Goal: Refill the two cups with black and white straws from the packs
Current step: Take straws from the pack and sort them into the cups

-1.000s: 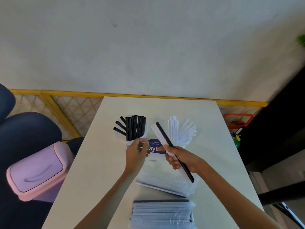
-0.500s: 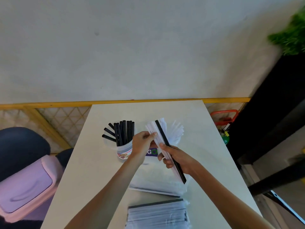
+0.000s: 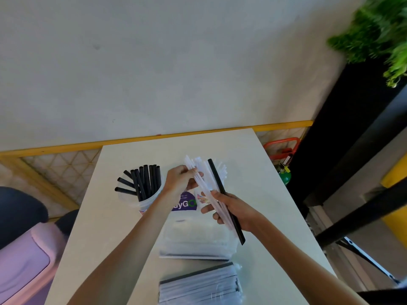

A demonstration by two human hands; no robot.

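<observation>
— Where is the cup of black straws (image 3: 149,205)?
— On the table (image 3: 99,216), just left of the left hand (image 3: 179,180).
— And the hands?
— The left hand pinches the white straws (image 3: 201,183) near their far end. The right hand (image 3: 233,210) grips them nearer, with one black straw (image 3: 217,179) alongside.

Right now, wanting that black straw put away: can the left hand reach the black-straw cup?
Probably yes: the cup stands beside the left hand, nothing between, though that hand pinches white straws.
</observation>
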